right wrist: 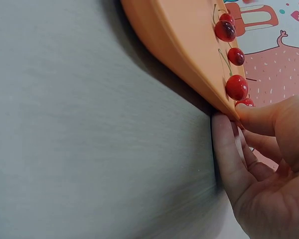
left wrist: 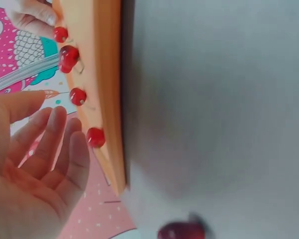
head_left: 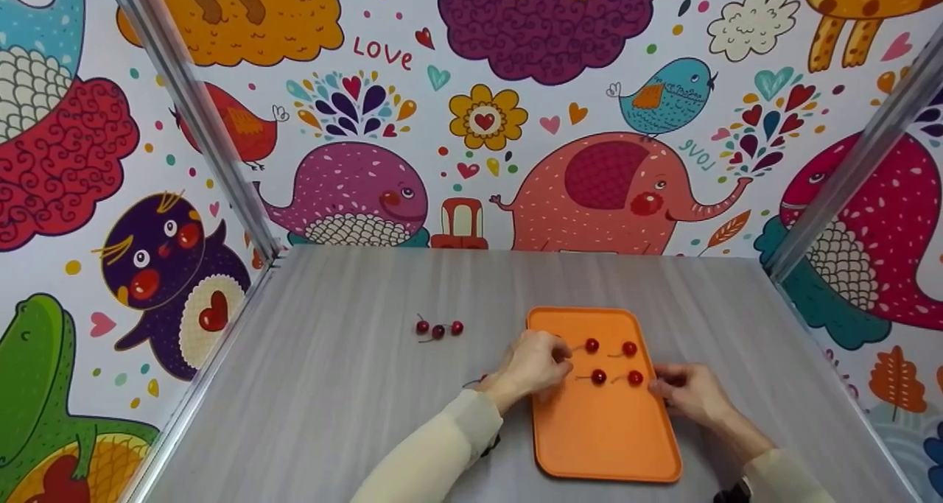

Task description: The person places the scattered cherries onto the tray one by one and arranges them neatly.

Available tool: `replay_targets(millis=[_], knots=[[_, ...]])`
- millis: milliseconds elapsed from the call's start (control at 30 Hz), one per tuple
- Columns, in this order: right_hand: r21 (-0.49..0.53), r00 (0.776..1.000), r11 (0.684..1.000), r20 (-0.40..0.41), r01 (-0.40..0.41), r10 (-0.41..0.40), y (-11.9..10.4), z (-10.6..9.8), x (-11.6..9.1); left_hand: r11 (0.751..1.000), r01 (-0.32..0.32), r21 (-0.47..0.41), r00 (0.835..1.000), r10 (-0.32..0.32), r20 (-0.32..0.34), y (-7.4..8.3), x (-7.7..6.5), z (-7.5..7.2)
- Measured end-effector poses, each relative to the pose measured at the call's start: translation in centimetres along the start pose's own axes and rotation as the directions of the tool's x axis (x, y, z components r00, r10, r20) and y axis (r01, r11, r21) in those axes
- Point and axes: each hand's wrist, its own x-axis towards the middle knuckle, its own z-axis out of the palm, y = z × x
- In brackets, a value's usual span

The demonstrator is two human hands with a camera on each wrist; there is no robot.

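My left sleeve [head_left: 427, 455] nearest. Left grip [head_left: 532, 363] slack, empty; right grip [head_left: 695, 394] pinches orange tray [head_left: 604, 440]. Five cherries [head_left: 598, 377] aboard; four left of grips seem outstanding.

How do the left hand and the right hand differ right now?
Grip: the left hand holds nothing that shows, its fingers loosely curved; the right hand pinches the edge of the orange tray.
Place: the left hand is over the tray's left side; the right hand is at its right edge.
Shared: both are bare, below pale sleeves.
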Motion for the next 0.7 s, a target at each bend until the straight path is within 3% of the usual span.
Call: replay_targets(millis=[200, 533, 700], knots=[[-0.017, 0.997, 0.997, 0.000, 0.082, -0.082, 0.2, 0.1, -0.2, 0.999, -0.033, -0.022, 0.999, 0.032, -0.014, -1.5, -1.3, -2.1], [0.004, 1.000, 1.000, 0.006, -0.001, 0.001, 0.1, 0.0, 0.3, 0.999, 0.004, -0.049, 0.999, -0.005, -0.032, -3.5, -2.8, -4.7], [-0.004, 1.000, 1.000, -0.009, 0.028, -0.028, 0.1, 0.1, 0.0, 1.000, -0.016, -0.016, 0.999, 0.015, -0.046, -4.5, -3.4, -5.8]])
